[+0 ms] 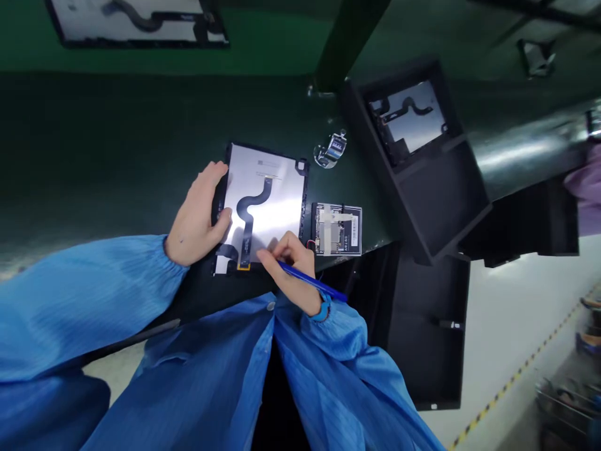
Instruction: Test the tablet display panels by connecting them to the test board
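Note:
A display panel [286, 200] lies back side up on the dark green bench, with a black flex cable [245, 225] curving down its silver back. My left hand [200, 216] rests at the panel's left edge, thumb and fingers spread against it. My right hand [298, 272] is closed around a slim blue pen-like stick [328, 289], its fingertips over the panel's lower right part near the cable's bottom end. Right of the panel sits a small circuit board with tape and a label [335, 230]. A chrome tally counter [332, 150] stands just above that board.
At the right, a black tray [434, 207] holds another panel [408, 116]. More black trays [425, 332] sit lower, beside the bench edge. A further panel [136, 25] lies at the top left. A dark post [345, 47] rises behind the counter.

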The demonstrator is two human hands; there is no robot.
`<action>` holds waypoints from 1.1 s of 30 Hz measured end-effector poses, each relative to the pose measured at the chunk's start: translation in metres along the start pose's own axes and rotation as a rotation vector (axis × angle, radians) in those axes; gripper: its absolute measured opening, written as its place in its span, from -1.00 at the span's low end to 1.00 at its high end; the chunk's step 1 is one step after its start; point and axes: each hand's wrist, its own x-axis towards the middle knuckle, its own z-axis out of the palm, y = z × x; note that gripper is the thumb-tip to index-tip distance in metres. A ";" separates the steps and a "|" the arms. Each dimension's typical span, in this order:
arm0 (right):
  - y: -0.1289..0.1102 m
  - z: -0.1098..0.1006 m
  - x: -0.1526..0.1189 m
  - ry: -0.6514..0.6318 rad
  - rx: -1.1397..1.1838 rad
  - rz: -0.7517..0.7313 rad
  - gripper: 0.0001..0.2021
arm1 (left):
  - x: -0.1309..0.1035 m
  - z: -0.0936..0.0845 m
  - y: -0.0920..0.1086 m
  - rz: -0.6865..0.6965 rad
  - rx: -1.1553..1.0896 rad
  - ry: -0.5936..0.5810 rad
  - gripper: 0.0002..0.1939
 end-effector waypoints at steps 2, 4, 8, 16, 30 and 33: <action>0.005 0.010 0.002 0.016 -0.095 -0.077 -0.62 | 0.001 0.001 0.000 -0.011 -0.008 -0.018 -0.36; 0.008 0.014 0.004 0.019 -0.180 -0.145 -0.61 | 0.000 0.003 -0.001 -0.016 -0.025 -0.025 -0.37; 0.011 0.015 0.003 -0.009 -0.312 -0.197 -0.63 | -0.002 0.005 -0.001 -0.018 -0.063 -0.018 -0.39; 0.018 0.018 0.002 -0.002 -0.332 -0.245 -0.65 | -0.003 0.005 -0.006 0.009 -0.021 -0.063 -0.42; -0.002 -0.031 0.103 -0.077 -0.134 -0.213 -0.74 | -0.001 0.010 -0.006 0.112 0.041 -0.159 -0.29; 0.002 -0.020 0.121 -0.123 -0.183 -0.267 -0.78 | -0.001 0.007 -0.002 0.094 0.011 -0.131 -0.25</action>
